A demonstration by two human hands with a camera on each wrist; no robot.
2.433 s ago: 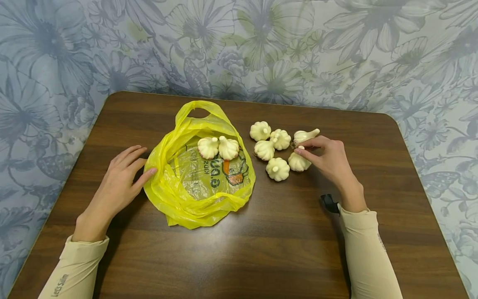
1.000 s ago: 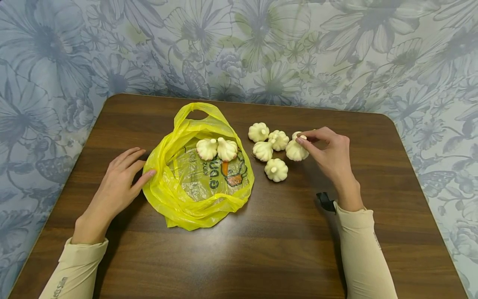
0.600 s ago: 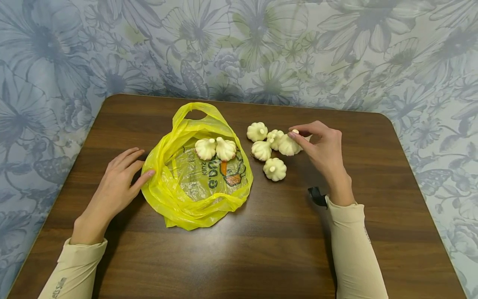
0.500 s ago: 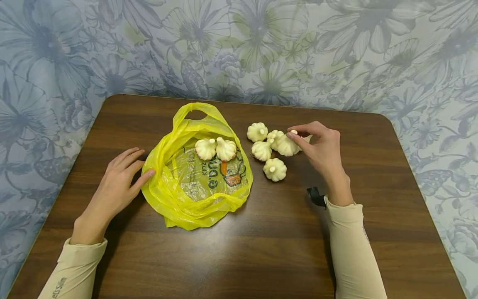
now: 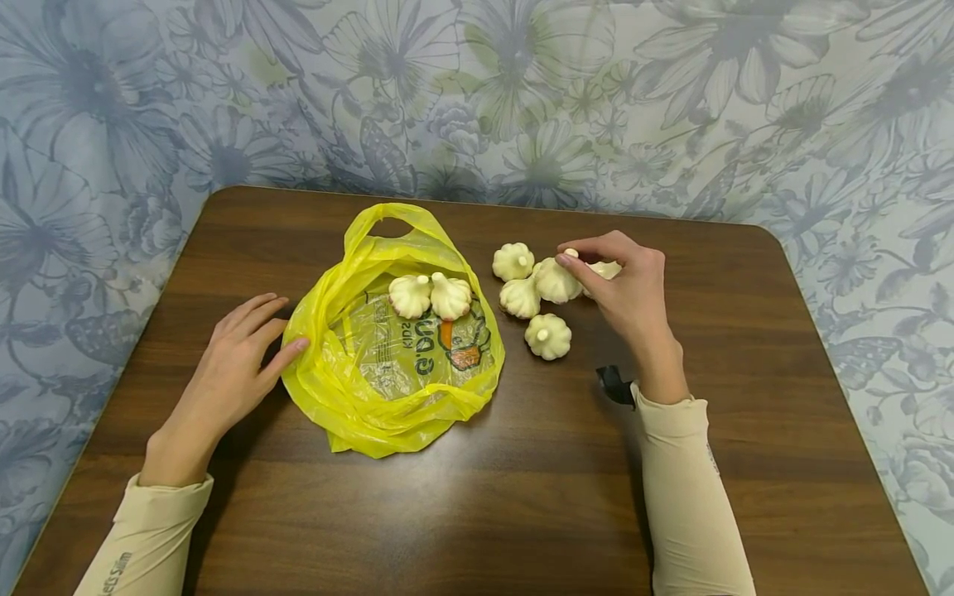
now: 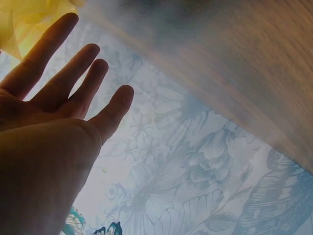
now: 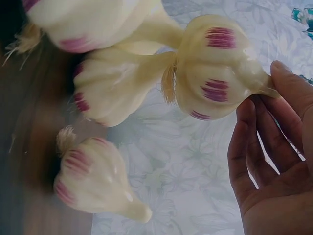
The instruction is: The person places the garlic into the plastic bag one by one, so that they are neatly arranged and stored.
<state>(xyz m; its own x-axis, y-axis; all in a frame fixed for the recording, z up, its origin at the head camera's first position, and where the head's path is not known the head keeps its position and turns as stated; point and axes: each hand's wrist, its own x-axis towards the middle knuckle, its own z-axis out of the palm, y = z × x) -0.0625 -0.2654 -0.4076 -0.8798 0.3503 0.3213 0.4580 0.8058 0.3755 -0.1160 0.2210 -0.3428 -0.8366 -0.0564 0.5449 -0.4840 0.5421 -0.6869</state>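
Observation:
A garlic bulb (image 5: 556,282) hangs by its stem from my right hand (image 5: 629,285), which pinches it between thumb and fingers. In the right wrist view this bulb (image 7: 210,68) shows purple streaks and a tuft of roots, raised near other bulbs. My left hand (image 5: 231,364) lies with fingers spread at the left side of a yellow plastic bag (image 5: 316,397), the thumb at its rim. Inside the bag's wide mouth rest two garlic bulbs, one on the left (image 5: 410,296) and one on the right (image 5: 451,296).
Several more garlic bulbs lie right of the bag on the brown wooden table (image 5: 477,513), among them a nearer bulb (image 5: 548,337) and a back one (image 5: 513,261). Flower-patterned wallpaper (image 5: 477,91) stands behind the table's far edge.
My right hand has taken a garlic bulb by the stem, lifted it from the right of the group and carried it left over the others. The left hand and bag stay put.

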